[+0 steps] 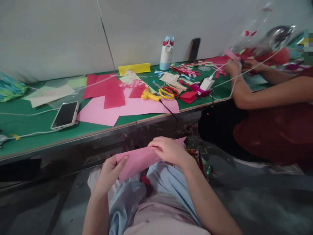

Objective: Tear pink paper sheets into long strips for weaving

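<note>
A sheet of pink paper [139,162] spans the space over my lap, below the table's front edge. My left hand [113,171] pinches its left end, thumb on the near face. My right hand [168,149] grips the upper edge toward the right, fingers curled over it, and a pointed corner of the paper sticks out beyond. Part of the sheet is hidden behind that hand. On the table ahead lie larger pink sheets [97,111] and red sheets [114,98]. Close to them are a yellow glue gun [150,95] and scissors with yellow handles [166,94].
The green table [31,125] bears a phone [65,115], a white bottle [166,54], a leaning dark phone [194,50] and a red folded paper [188,97]. White cables cross it. At right, a co-worker's hands [233,68] handle pink paper. Scraps litter the floor.
</note>
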### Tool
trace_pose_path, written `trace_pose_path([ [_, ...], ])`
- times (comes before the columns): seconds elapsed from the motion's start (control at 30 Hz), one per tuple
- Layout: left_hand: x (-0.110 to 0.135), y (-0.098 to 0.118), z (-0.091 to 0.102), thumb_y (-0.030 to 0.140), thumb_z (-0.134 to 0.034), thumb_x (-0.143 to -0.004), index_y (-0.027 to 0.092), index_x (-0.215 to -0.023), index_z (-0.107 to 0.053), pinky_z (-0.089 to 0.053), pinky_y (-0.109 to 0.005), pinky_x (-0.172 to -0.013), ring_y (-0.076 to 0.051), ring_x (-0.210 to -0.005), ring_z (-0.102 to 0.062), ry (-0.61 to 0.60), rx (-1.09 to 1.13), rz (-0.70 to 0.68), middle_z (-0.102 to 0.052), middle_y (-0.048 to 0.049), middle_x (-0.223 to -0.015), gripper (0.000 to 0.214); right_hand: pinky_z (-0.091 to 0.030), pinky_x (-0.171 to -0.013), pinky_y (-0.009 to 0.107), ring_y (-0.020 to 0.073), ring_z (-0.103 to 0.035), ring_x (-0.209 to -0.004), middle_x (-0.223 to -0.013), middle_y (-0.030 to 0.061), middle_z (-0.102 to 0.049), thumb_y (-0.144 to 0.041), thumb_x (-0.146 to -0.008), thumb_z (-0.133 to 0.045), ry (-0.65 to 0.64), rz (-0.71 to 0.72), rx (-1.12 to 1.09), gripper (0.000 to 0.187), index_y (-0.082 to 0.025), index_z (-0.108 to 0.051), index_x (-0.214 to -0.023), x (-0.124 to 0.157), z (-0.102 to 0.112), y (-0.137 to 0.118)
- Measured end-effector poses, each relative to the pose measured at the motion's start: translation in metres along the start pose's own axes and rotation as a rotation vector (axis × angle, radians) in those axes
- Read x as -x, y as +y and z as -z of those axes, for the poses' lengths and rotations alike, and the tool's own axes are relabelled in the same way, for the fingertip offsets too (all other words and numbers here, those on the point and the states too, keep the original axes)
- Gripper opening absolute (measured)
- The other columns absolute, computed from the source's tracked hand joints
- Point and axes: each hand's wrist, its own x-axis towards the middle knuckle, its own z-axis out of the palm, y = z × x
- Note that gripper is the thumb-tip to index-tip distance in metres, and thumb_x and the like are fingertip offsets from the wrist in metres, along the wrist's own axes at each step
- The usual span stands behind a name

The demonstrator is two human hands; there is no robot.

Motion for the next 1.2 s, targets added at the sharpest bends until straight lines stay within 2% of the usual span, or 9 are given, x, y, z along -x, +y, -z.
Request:
trace_pose_path([
  [0.1,0.003,0.004,-0.002,0.039,-0.058,-0.081,0.016,-0.056,-0.05,-0.025,-0.022,-0.047,-0.009,-0.05,-0.031,0.01,-0.032,-0.023,-0.039,0.0052,-0.051,0.034,-0.044,-0.081,0.028,0.0182,-0.061,-0.092,-0.097,0.0031,-0.07,-0.013,-0.085,-0.053,0.04,0.009,0.022,0.021,-0.02,-0.069,-0.097,-0.005,-0.004,-0.009],
  [0.2,0.005,0.01,-0.005,0.039,-0.057,-0.082,0.016,-0.058,-0.05,-0.024,-0.022,-0.047,-0.009,-0.051,-0.029,0.008,-0.036,-0.018,-0.037,0.0051,-0.053,0.034,-0.045,-0.082,0.028,0.0177,-0.063,-0.092,-0.098,0.0023,-0.071,-0.016,-0.086,-0.055,0.073,0.08,0.006,0.02,-0.021,-0.069,-0.098,-0.011,-0.01,-0.018],
  [0.43,0.009,0.009,-0.009,0.045,-0.058,-0.081,0.015,-0.069,-0.058,-0.026,-0.02,-0.049,-0.007,-0.051,-0.033,0.021,0.199,0.083,-0.045,0.0048,-0.056,0.033,-0.048,-0.084,0.027,0.0152,-0.064,-0.092,-0.097,0.0012,-0.072,-0.01,-0.086,-0.052,0.225,0.265,0.045,0.024,-0.021,-0.069,-0.1,-0.016,-0.016,-0.019],
  [0.6,0.009,0.008,-0.012,0.047,-0.066,-0.074,0.015,-0.071,-0.064,-0.029,-0.019,-0.047,-0.008,-0.05,-0.041,0.142,0.4,0.194,-0.057,0.0022,-0.06,0.032,-0.049,-0.073,0.025,0.0138,-0.064,-0.083,-0.09,0.0016,-0.072,-0.015,-0.09,-0.05,0.362,0.399,0.2,0.023,-0.02,-0.071,-0.098,-0.012,-0.008,-0.024],
  [0.73,0.012,0.011,-0.011,0.044,-0.07,-0.067,0.015,-0.076,-0.068,-0.034,-0.02,-0.048,-0.01,-0.053,-0.048,0.279,0.413,0.219,-0.061,0.0013,-0.061,0.031,-0.048,-0.072,0.025,0.0128,-0.063,-0.083,-0.093,0.0016,-0.072,-0.015,-0.092,-0.049,0.412,0.497,0.375,0.024,-0.022,-0.069,-0.104,-0.01,-0.009,-0.024],
  [0.83,0.016,0.015,-0.008,0.042,-0.069,-0.069,0.016,-0.089,-0.07,-0.04,-0.022,-0.052,-0.014,-0.058,-0.054,0.207,0.407,0.159,-0.065,-0.001,-0.067,0.033,-0.047,-0.069,0.025,0.0124,-0.061,-0.079,-0.093,0.0013,-0.071,-0.013,-0.09,-0.053,0.452,0.538,0.436,0.024,-0.022,-0.069,-0.106,-0.01,-0.012,-0.022],
  [0.93,0.018,0.024,-0.009,0.045,-0.066,-0.073,0.015,-0.095,-0.07,-0.044,-0.023,-0.055,-0.015,-0.061,-0.057,0.13,0.374,0.104,-0.068,-0.0037,-0.071,0.038,-0.046,-0.066,0.026,0.0128,-0.061,-0.079,-0.092,0.0017,-0.071,-0.013,-0.09,-0.052,0.442,0.549,0.459,0.024,-0.023,-0.069,-0.106,-0.01,-0.016,-0.024],
  [1.07,0.018,0.033,-0.012,0.049,-0.064,-0.074,0.014,-0.085,-0.071,-0.042,-0.021,-0.052,-0.013,-0.057,-0.055,0.279,0.279,0.13,-0.067,-0.0021,-0.064,0.038,-0.047,-0.068,0.027,0.0142,-0.061,-0.082,-0.095,0.0021,-0.072,-0.015,-0.093,-0.047,0.334,0.517,0.45,0.028,-0.024,-0.067,-0.11,-0.009,-0.018,-0.027],
  [1.2,0.019,0.033,-0.006,0.049,-0.067,-0.072,0.016,-0.085,-0.071,-0.039,-0.02,-0.049,-0.012,-0.053,-0.052,0.304,0.263,0.187,-0.064,0.0014,-0.06,0.036,-0.049,-0.075,0.029,0.0158,-0.064,-0.084,-0.096,0.005,-0.072,-0.021,-0.094,-0.045,0.232,0.384,0.311,0.029,-0.02,-0.065,-0.115,-0.008,-0.013,-0.016],
])
